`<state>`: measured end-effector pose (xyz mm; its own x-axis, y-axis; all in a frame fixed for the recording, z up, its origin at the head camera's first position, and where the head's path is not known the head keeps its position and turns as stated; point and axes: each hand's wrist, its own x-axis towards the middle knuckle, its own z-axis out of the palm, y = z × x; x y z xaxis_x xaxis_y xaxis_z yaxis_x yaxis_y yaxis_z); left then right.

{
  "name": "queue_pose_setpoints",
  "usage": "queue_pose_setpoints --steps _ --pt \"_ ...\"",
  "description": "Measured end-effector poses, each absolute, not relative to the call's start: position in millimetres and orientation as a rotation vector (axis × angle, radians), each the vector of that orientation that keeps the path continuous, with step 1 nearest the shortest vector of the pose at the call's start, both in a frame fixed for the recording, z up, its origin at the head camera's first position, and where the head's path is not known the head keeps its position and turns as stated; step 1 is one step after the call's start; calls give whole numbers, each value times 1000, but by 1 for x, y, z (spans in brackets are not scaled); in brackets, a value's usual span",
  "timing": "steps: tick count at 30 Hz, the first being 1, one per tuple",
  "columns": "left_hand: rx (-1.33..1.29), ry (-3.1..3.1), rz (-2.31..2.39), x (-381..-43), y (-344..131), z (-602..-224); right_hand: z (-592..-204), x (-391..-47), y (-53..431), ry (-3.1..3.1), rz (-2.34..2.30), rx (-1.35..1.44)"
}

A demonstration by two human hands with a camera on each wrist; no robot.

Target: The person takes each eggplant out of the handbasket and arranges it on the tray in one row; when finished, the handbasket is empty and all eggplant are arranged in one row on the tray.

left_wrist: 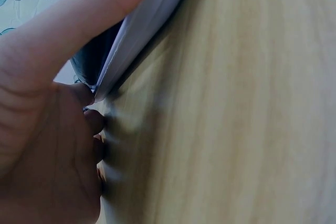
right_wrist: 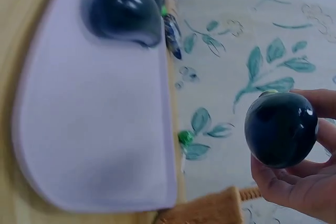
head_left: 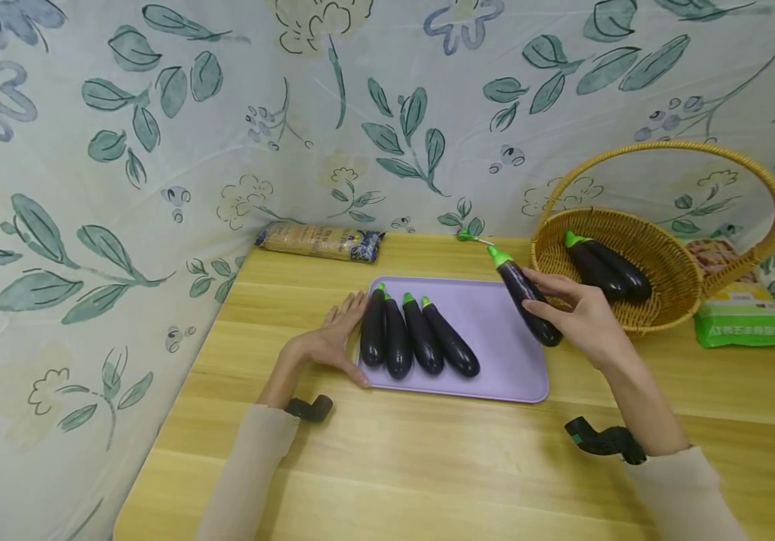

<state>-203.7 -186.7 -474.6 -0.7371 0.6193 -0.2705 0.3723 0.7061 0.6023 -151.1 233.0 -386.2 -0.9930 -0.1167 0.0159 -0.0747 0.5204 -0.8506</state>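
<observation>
Presently the right hand [head_left: 583, 312] has its fingers clamped on an eggplant [head_left: 521, 291], held clear of the lilac tray [head_left: 501, 353] near its right end. The left hand [head_left: 329, 340] lies at the tray's left edge, thumb spread from the fingers. Four eggplants [head_left: 421, 338] rest side by side on the tray; two further eggplants [head_left: 620, 272] lie in the wicker basket [head_left: 667, 289] on the bench [head_left: 428, 466].

Head view from high, facing forward-down; wrist views close, turned sideways; all share purple tray [head_left: 495, 368].
</observation>
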Motion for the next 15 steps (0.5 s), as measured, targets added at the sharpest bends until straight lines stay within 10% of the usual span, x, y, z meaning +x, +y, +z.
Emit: queue_pose_setpoints --steps 15 --pt "764 2471 714 -203 -187 -474 -431 -169 183 2500 -1473 -202"
